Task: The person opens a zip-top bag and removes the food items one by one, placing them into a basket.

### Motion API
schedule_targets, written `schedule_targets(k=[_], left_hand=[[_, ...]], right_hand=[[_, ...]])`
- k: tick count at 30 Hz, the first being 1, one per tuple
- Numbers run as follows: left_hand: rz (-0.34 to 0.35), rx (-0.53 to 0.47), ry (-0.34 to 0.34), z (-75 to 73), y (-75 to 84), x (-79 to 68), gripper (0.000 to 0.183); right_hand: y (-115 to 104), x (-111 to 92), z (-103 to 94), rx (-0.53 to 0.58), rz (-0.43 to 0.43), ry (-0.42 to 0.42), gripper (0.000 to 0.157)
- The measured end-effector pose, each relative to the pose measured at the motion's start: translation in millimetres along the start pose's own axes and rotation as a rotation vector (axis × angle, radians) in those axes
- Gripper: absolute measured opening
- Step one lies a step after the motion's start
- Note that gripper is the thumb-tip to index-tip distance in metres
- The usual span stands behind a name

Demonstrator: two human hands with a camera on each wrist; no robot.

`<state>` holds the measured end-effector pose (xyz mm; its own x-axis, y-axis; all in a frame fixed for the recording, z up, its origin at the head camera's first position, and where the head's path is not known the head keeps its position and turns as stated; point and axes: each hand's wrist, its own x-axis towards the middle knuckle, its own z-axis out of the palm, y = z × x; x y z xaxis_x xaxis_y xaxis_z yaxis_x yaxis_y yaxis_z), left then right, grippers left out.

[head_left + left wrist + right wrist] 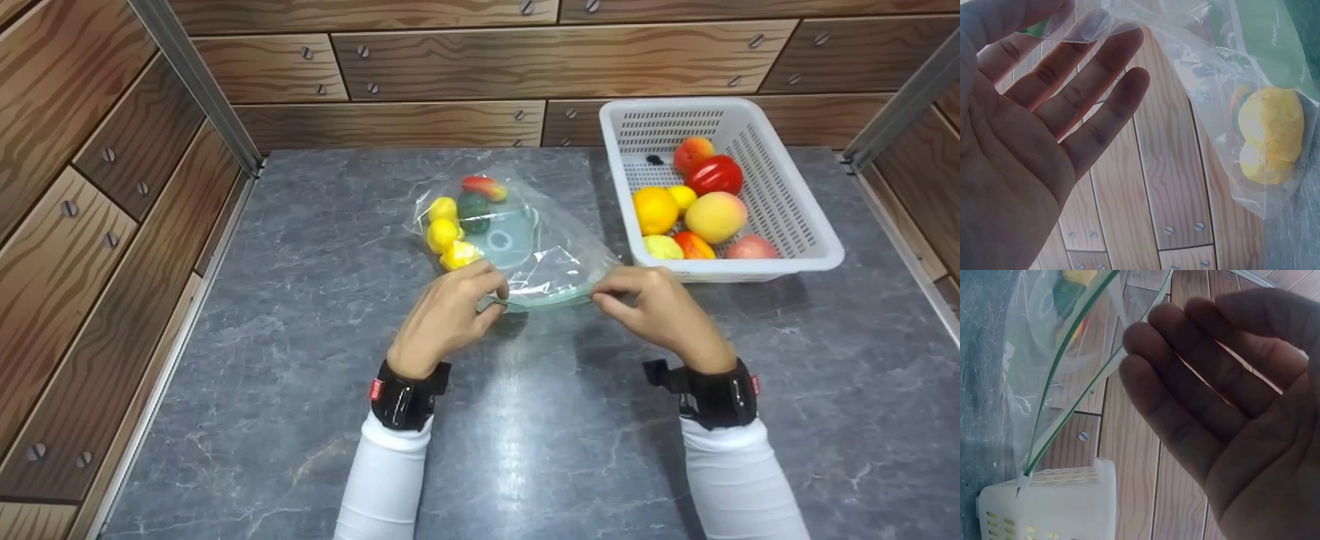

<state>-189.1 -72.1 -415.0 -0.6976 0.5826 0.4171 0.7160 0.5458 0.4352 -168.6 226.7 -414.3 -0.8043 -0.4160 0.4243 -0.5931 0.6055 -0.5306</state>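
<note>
A clear zip bag point(559, 247) with a green strip along its mouth lies in front of me. It holds several yellow pieces point(444, 235), a dark green fruit point(473, 211) and a red-and-yellow piece point(484, 187). My left hand point(448, 311) pinches the left end of the mouth between thumb and index finger. The right hand point(664, 309) pinches the strip near its right end. In the left wrist view, the other fingers point(1092, 132) stand spread apart. The right wrist view shows the green strips point(1067, 343) parted; the exact pinch there is hidden.
A white perforated basket point(814, 240) stands right of the bag, close by my right hand. Inside are an orange point(655, 211), a glossy red item point(715, 176), a peach point(716, 217) and several other fruits. Wood-patterned panels point(562, 64) wall the grey marbled table point(315, 262).
</note>
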Motion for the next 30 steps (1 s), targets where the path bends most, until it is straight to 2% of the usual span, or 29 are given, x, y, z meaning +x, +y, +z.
schedule_targets(k=[7,13,21,27,30], left_hand=[[-0.007,0.003,-0.017,-1.5,0.7,-0.1,0.014],[-0.005,0.006,-0.018,-1.6,1.9,0.0,0.016],[0.026,0.002,-0.009,1.2,5.1,0.4,0.017],[0.058,-0.009,-0.002,3.1,6.5,1.8,0.018],[0.074,-0.004,0.0,4.2,7.0,1.9,0.018]], right_hand=[[-0.9,1.6,4.7,-0.025,-0.004,-0.117,0.013],[-6.3,3.0,12.5,-0.083,0.017,-0.139,0.022],[-9.6,4.0,22.4,-0.083,0.055,-0.142,0.034],[-6.0,10.1,37.7,-0.063,0.031,-0.15,0.017],[-3.3,14.8,45.7,-0.052,0.051,-0.177,0.016]])
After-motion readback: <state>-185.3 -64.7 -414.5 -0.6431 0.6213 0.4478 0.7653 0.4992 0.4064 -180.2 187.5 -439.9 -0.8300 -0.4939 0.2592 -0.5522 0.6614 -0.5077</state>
